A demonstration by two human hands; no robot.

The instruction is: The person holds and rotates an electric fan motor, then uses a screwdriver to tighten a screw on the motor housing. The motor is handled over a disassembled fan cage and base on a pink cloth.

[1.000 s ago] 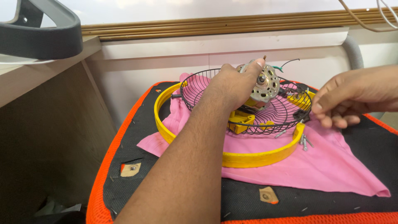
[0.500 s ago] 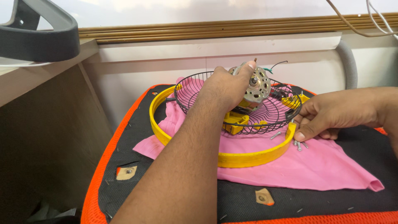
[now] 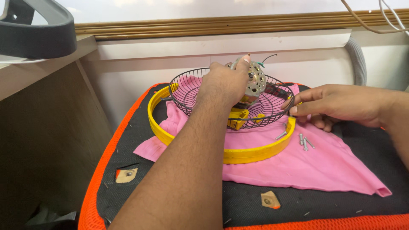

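My left hand (image 3: 223, 85) grips a silver fan motor (image 3: 254, 81) from the left and holds it up over the middle of a black wire fan guard (image 3: 191, 100). The guard rests tilted inside a yellow plastic ring (image 3: 251, 154) with a yellow bracket (image 3: 237, 119) under the motor. My right hand (image 3: 336, 104) reaches in from the right and its fingertips pinch the guard's right rim. Everything lies on a pink cloth (image 3: 306, 164). A few loose screws (image 3: 303, 140) lie on the cloth just below my right hand.
The cloth covers a black mat with an orange border (image 3: 91, 187) and small tan patches (image 3: 126, 174). A wooden cabinet side (image 3: 42, 140) stands at left, a white wall ledge (image 3: 213, 42) behind, a grey hose (image 3: 358, 59) at back right.
My right hand has come down and left from beside the guard to pinch its right rim. The screws on the cloth are now uncovered. My left hand keeps hold of the motor.
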